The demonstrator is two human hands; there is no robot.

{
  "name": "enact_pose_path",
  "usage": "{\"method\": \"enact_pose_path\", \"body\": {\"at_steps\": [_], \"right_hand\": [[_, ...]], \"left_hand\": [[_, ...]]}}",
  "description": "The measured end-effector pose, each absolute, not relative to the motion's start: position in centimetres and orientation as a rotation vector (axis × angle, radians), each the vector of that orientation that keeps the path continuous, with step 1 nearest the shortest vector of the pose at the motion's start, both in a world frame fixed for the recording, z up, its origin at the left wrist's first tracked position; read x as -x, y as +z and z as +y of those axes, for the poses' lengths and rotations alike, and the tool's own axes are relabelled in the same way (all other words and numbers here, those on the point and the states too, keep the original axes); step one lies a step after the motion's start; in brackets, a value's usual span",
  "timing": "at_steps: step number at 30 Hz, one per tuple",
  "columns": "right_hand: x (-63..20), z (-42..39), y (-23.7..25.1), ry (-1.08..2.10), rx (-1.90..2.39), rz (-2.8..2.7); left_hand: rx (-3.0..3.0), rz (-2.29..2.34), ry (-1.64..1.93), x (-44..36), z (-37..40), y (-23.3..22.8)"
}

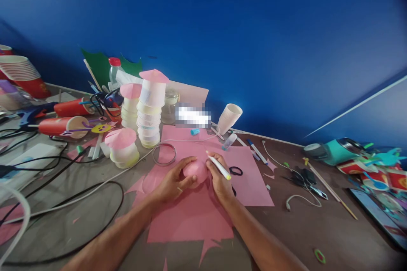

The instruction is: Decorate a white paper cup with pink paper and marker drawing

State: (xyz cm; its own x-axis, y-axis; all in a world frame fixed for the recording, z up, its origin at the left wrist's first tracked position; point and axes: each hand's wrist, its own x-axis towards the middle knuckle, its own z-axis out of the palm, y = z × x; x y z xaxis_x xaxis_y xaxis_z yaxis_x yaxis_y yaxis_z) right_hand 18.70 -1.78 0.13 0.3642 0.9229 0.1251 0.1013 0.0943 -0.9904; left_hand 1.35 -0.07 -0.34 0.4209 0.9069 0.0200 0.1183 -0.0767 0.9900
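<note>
Counter (286,233) under everything, you have pink sheets (190,224) spread beneath your hands, with the tallest cup stack (149,120), topped in pink, standing beyond them to your left. Your left hand (174,182) has its fingers closed on a rounded pink paper piece (197,167), thumb across its near side; the piece sits above the sheets, between your two hands. Your right hand (221,187) has its fingers curled round a white marker (218,165), yellow end towards you; whether the far end touches the piece cannot be told. Keep your left grip light, as such paper would likely crease, and steady your right wrist low for control. Mind the small blue cap (195,131) lying on the sheets, beyond your hands.
</note>
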Motion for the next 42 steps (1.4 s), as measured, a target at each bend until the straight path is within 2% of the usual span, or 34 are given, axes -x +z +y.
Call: {"method": "enact_pose_path", "body": {"at_steps": [3, 10, 15, 28, 42], "right_hand": [[-19.3, -2.6, 0.7, 0.605, 1.305, -1.052], [-19.0, -5.0, 0.8, 0.444, 0.941, -1.515], [-18.4, -5.7, 1.1, 0.282, 0.957, -1.635], [-18.5, -5.7, 1.4, 0.189, 0.969, -1.733], [-18.5, -5.5, 1.6, 0.226, 0.934, -1.731]], "left_hand": [[-1.523, 0.957, 0.844, -1.3, -0.1, -0.2], [-1.546, 0.944, 0.841, -1.1, 0.1, -0.5], [-1.555, 0.934, 0.867, -1.1, 0.1, -0.6], [-1.555, 0.982, 0.885, -1.2, 0.1, -0.3], [-1.557, 1.013, 0.842, -0.9, 0.1, -0.6]]}}
